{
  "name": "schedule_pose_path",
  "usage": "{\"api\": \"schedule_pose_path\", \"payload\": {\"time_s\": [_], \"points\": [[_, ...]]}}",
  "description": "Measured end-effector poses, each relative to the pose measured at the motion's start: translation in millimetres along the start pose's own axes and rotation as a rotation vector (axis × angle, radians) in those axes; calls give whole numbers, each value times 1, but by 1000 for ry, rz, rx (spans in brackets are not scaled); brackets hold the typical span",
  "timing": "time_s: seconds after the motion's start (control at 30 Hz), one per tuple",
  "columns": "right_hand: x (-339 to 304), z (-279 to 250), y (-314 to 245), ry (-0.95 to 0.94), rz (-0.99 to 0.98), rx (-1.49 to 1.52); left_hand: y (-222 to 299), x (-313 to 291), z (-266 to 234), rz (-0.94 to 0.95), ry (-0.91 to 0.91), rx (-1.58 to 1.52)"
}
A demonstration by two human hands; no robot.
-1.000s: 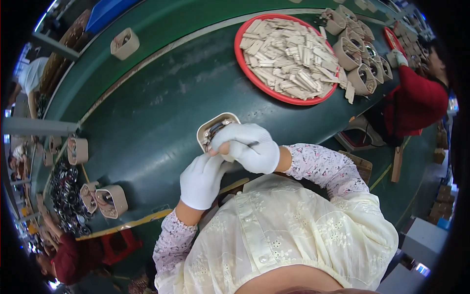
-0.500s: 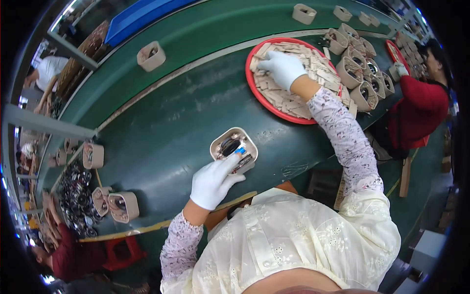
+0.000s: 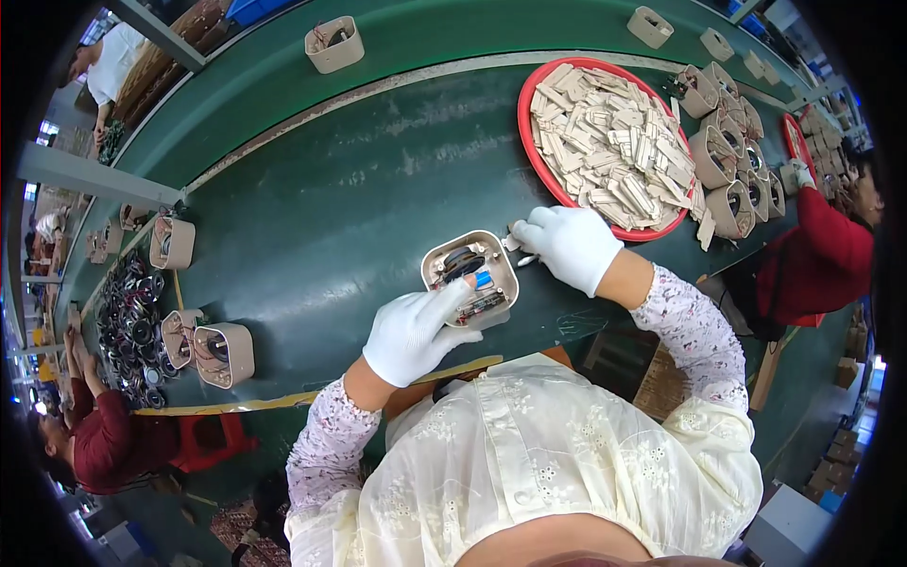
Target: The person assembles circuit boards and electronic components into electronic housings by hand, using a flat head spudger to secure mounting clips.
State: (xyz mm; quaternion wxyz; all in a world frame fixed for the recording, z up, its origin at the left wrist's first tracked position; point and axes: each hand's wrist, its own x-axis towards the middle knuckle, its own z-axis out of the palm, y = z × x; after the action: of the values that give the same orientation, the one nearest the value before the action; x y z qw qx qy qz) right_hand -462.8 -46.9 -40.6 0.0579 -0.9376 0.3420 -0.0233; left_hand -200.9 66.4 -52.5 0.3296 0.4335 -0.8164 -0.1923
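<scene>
The rounded-square beige housing (image 3: 511,276) sits open side up on the scuffed green desk (image 3: 312,217), with the left hand (image 3: 413,338) holding it at the near side — index finger over the edge, its bare tip against a small blue part (image 3: 483,280), and thumb low by the outer wall. Just beyond the far-right rim, the right hand (image 3: 572,248) pinches a small pale piece (image 3: 511,242) (its exact outline is hard to make out) between narrowed fingers, palm down and knuckles bent. Both hands wear white, soft-looking gloves, the forearms angling inward in floral fabric sleeves (image 3: 690,326).
</scene>
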Motion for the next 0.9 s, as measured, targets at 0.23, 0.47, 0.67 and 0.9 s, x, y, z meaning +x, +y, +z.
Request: {"api": "schedule_pose_path", "payload": {"time_s": [0.23, 0.47, 0.67, 0.9], "points": [[-2, -8, 11, 167, 18, 233, -8, -3, -2, -2, -27, -33], [15, -46, -41, 130, -148, 649, -11, -9, 4, -9, 21, -53], [16, -32, -65, -169, -102, 401, -11, -8, 7, 28, 59, 1], [-1, -22, -66, 36, -58, 360, -8, -10, 8, -23, 62, -10]]}}
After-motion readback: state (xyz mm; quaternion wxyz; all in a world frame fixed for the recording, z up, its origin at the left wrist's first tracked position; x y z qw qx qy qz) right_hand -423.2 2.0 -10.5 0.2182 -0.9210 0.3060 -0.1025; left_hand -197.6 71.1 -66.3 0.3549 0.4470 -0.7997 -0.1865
